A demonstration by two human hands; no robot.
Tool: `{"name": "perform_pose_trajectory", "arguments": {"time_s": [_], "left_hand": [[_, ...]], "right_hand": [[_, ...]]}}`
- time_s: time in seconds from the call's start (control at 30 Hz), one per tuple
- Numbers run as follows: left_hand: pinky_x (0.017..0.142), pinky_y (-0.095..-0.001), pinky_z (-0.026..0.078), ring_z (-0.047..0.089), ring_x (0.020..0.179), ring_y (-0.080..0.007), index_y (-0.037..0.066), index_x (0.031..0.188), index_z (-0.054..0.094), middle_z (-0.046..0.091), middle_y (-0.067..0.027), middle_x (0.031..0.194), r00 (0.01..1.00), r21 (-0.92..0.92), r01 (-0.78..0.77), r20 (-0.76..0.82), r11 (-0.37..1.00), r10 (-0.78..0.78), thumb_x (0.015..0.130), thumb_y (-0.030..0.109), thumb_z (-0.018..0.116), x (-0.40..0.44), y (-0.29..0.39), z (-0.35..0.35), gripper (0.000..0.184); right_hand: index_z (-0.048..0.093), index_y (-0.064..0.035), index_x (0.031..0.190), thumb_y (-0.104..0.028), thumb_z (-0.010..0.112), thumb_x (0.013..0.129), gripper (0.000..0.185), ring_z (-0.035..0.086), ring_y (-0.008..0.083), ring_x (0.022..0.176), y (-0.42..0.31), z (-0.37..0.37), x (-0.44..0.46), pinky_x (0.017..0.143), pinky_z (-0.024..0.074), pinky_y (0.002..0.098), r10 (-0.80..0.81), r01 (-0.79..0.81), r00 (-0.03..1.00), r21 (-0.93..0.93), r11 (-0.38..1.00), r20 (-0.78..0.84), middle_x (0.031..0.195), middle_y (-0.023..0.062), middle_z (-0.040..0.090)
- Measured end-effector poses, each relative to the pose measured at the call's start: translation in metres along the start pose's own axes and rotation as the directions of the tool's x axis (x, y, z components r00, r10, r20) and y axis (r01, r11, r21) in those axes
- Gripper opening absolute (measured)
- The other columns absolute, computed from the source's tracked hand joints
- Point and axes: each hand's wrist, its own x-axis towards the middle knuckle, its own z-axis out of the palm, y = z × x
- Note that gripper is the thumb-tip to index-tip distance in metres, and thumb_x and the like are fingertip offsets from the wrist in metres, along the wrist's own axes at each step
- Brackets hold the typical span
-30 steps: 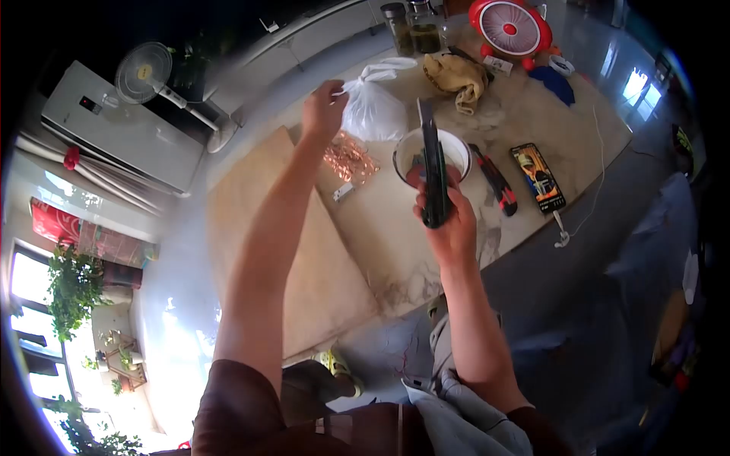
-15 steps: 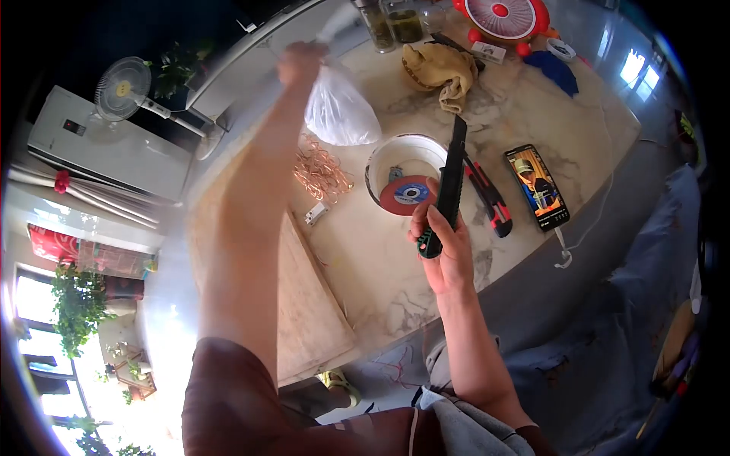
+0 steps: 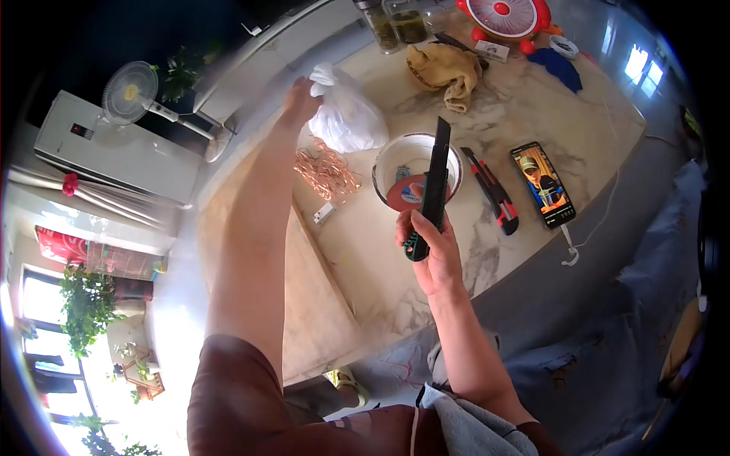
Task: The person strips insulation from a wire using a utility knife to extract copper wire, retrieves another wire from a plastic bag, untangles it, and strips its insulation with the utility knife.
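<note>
My right hand is closed round a black utility knife with a green end, its tip pointing away from me. Behind the knife stands a white round container holding a red cutting disc and a small metal piece. My left hand reaches far across the table, at the left side of a tied white plastic bag. Its fingers look loosely open at the bag's edge, partly blurred. Below the bag lies a tangle of copper wire. A second, red and black utility knife lies right of the container.
A phone with a cable lies on the marble table. Tan gloves, jars, a blue cloth and a red-rimmed fan are at the far side. A wooden board lies under my left arm, near a small white block.
My left hand has come down from the bag's gathered neck to its left side, and the bag's top has sunk. The knife in my right hand has shifted slightly left and turned more upright.
</note>
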Motion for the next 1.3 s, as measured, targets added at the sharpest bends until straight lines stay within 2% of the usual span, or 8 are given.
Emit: {"name": "perform_pose_trajectory", "arguments": {"time_s": [0.2,0.27,0.43,0.67,0.83,1.1,1.23,1.3], "left_hand": [[0.082,-0.0422,0.045,0.056,0.1,-0.0364,0.002,0.105,0.054,0.058,-0.0215,0.107,0.951,-0.361,0.262,-0.062,0.895,-0.303,0.081,0.018,0.053,0.003,0.054,-0.025,0.028],[0.068,-0.0292,0.044,0.056,0.077,-0.0154,0.008,0.102,0.058,0.063,-0.0071,0.087,0.981,-0.24,0.053,-0.17,0.969,-0.096,0.082,0.011,0.054,0.014,0.037,-0.049,0.021],[0.065,-0.0246,0.045,0.054,0.073,-0.009,0.01,0.106,0.059,0.062,-0.0002,0.085,0.909,-0.459,-0.252,-0.415,0.852,0.046,0.085,0.006,0.054,-0.025,0.072,-0.164,0.022],[0.083,-0.0241,0.044,0.056,0.094,-0.0126,0.0,0.11,0.054,0.059,-0.0053,0.101,0.894,-0.292,-0.125,-0.447,0.948,-0.02,0.08,-0.004,0.049,-0.151,0.151,-0.274,0.03],[0.065,-0.0173,0.038,0.045,0.071,-0.0051,0.001,0.092,0.053,0.051,0.0003,0.08,0.938,0.001,0.004,-0.346,1.0,-0.003,0.078,-0.01,0.049,-0.256,0.137,-0.24,0.019],[0.074,-0.0197,0.042,0.053,0.078,-0.0083,0.001,0.096,0.053,0.056,-0.0014,0.085,0.87,-0.524,0.21,-0.285,0.825,-0.403,0.076,-0.012,0.053,-0.376,0.132,-0.251,0.024],[0.073,-0.0208,0.044,0.054,0.079,-0.009,0.001,0.095,0.053,0.056,-0.0016,0.083,0.941,-0.376,0.277,-0.079,0.884,-0.328,0.073,-0.017,0.054,-0.394,0.127,-0.249,0.028],[0.072,-0.0213,0.044,0.055,0.077,-0.0095,0.001,0.096,0.053,0.057,-0.0024,0.082,0.953,-0.411,0.227,-0.093,0.883,-0.289,0.073,-0.016,0.055,-0.401,0.135,-0.244,0.028]], "right_hand": [[0.049,-0.0071,0.119,-0.014,0.066,0.08,0.043,0.049,0.008,0.069,-0.002,-0.006,0.004,0.062,0.0374,0.0227,0.008,-0.008,1.0,-0.025,1.0,-0.021,0.079,0.0005,0.054],[0.05,-0.0068,0.118,-0.013,0.066,0.08,0.041,0.05,0.0084,0.071,0.0,-0.008,0.002,0.064,0.0389,0.0232,0.019,-0.02,0.999,-0.017,1.0,-0.037,0.08,0.0011,0.055],[0.052,-0.0057,0.112,-0.009,0.065,0.081,0.034,0.052,0.0088,0.072,-0.002,-0.005,0.0,0.064,0.0406,0.0238,-0.034,0.031,0.999,-0.086,0.996,-0.028,0.081,0.0019,0.057],[0.054,-0.0067,0.102,-0.005,0.063,0.081,0.023,0.049,0.0039,0.066,0.013,0.028,-0.012,0.058,0.0395,0.0199,-0.184,0.177,0.983,-0.288,0.941,0.006,0.082,-0.0017,0.056],[0.053,-0.0044,0.104,-0.013,0.069,0.076,0.033,0.05,0.0056,0.066,0.025,0.068,-0.038,0.061,0.0407,0.0199,0.053,-0.003,0.993,-0.434,0.901,0.104,0.077,-0.0026,0.052],[0.058,-0.0035,0.085,-0.011,0.072,0.069,0.023,0.052,0.0289,0.102,0.068,0.094,-0.065,0.083,0.0456,0.0342,-0.287,0.555,0.792,-0.831,-0.028,0.539,0.115,0.0097,0.053],[0.056,-0.0055,0.092,-0.012,0.07,0.069,0.028,0.058,0.0314,0.085,0.072,0.115,-0.073,0.07,0.0454,0.0376,0.182,0.295,0.886,-0.821,0.489,0.427,0.088,0.0135,0.06],[0.054,-0.0045,0.091,-0.012,0.07,0.069,0.028,0.058,0.0339,0.078,0.088,0.112,-0.071,0.067,0.0443,0.0383,0.234,0.316,0.87,-0.856,0.41,0.434,0.079,0.0158,0.059]]}}
